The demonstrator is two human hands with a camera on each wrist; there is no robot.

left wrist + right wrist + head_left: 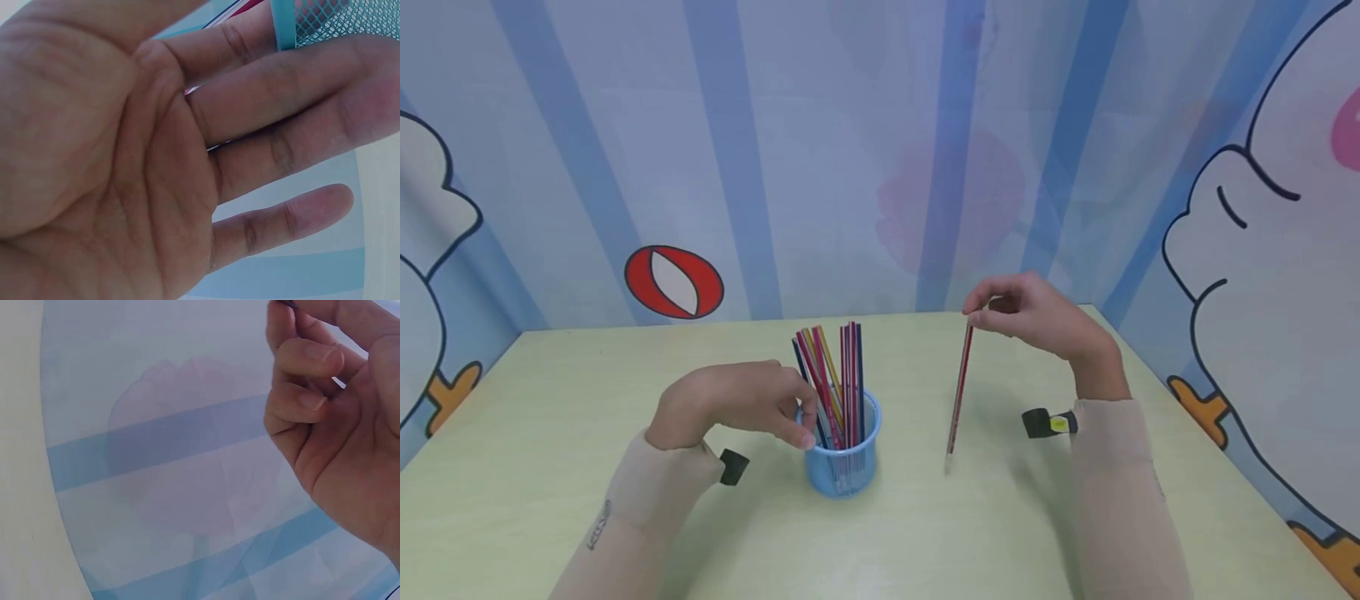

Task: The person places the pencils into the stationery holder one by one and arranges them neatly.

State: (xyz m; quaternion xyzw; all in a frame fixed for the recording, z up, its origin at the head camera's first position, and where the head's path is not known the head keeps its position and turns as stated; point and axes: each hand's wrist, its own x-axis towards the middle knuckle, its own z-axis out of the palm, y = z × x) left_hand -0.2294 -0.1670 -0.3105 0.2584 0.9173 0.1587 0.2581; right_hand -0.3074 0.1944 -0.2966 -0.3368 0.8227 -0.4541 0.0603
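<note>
A light-blue mesh pencil cup (842,475) stands upright on the table with several pencils (847,375) in red, yellow and dark blue leaning out of its top. At its left side, my left hand (748,400) holds the rim between thumb and fingers. The left wrist view has the cup's rim (284,25) behind the index finger, while the other fingers of the left hand (169,150) stretch along the mesh. To the right of the cup, my right hand (1030,317) pinches a slim red pencil (959,383) by its upper end. That pencil hangs nearly vertical, pale tip down.
The pale yellow-green table (925,542) ends at a blue striped backdrop (835,167) with cartoon figures. Dark straps with small devices (1049,423) sit at both sleeves (1120,483).
</note>
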